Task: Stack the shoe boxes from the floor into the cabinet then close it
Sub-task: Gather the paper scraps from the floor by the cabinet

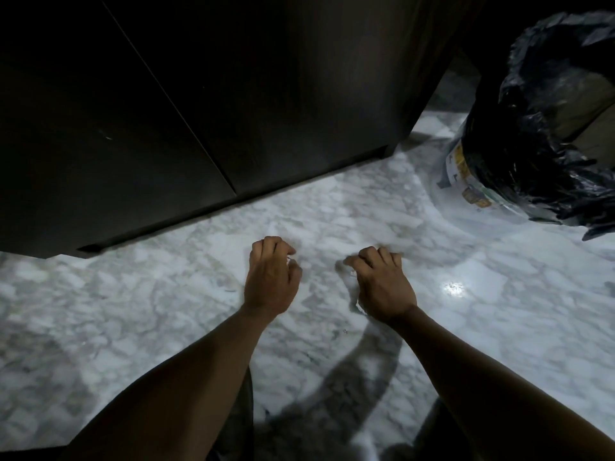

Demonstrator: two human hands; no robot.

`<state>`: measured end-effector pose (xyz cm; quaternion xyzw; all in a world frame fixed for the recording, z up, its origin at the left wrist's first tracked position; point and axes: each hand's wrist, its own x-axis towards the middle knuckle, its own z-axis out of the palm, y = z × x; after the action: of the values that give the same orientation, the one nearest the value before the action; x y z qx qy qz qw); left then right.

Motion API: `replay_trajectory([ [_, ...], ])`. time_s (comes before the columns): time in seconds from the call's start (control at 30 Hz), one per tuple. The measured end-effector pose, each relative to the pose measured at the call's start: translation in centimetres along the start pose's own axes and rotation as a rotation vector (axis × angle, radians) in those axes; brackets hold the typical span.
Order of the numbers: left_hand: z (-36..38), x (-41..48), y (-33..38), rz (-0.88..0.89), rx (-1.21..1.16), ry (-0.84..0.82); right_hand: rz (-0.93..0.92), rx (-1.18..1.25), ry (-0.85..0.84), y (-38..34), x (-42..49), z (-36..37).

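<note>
— Marble floor [466,327], white with grey veining, glossy; one bright light spot to the right of the hands. What stands on it?

— Item one: dark cabinet [233,94], upper left and centre. Two door panels, flush, meeting along one thin seam that runs diagonally down to the base. Both doors shut. Base edge rests on the floor just beyond the hands.

— Shoe boxes?

— None to be seen on the floor or elsewhere in this view; cabinet interior hidden behind the doors.

— Item two?

— Black plastic bag [549,144], crinkled, upper right, draped over a pale round container [466,181] with yellow printed labels. Stands apart from the cabinet's right corner.

— Hands?

— Left hand [271,277]: bare, back of hand up, fingers curled loosely inward toward the palm, thumb beside them. Grip on nothing. Right hand [382,287]: bare, same pose, fingers bent under, knuckles forward. Grip likewise holds nothing. Both hover over the floor, near each other but apart, just short of the cabinet base.

— Anything else?

— Both forearms bare, reaching in from the lower edge. Arm shadows fall across the floor between them.
</note>
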<state>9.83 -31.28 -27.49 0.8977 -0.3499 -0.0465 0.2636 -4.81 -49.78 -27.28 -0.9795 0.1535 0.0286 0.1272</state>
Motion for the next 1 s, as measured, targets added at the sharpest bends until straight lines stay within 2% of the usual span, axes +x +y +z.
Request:
replay_trajectory([
  [0.1,-0.1,-2.0,-1.0,0.139,0.087,-0.107,-0.035,0.013,0.050,0.0,0.0,-0.3],
  [0.17,0.3,-2.8,-1.3,0.146,0.182,-0.172,-0.054,0.086,0.059,0.4,0.0,-0.2],
  [0.3,0.6,-2.7,-1.2,0.128,0.170,-0.105,-0.118,0.229,-0.066,1.4,0.2,-1.6],
  [0.37,0.6,-2.9,-1.2,0.150,0.147,-0.064,-0.246,0.166,-0.121,2.3,-0.3,-2.1],
  [0.47,0.5,-2.9,-1.1,0.175,0.151,-0.033,-0.374,-0.025,-0.065,2.9,-0.8,-1.7],
  [0.7,0.9,-2.9,-1.4,0.221,0.173,-0.044,-0.149,0.030,0.132,0.6,-1.3,0.8],
  [0.83,1.1,-2.8,-1.6,0.258,0.123,-0.014,-0.066,0.058,0.180,0.3,-1.3,1.8],
  [1.0,0.6,-1.7,-0.4,0.124,0.038,0.017,0.052,0.161,0.185,-0.4,-1.5,1.3],
])
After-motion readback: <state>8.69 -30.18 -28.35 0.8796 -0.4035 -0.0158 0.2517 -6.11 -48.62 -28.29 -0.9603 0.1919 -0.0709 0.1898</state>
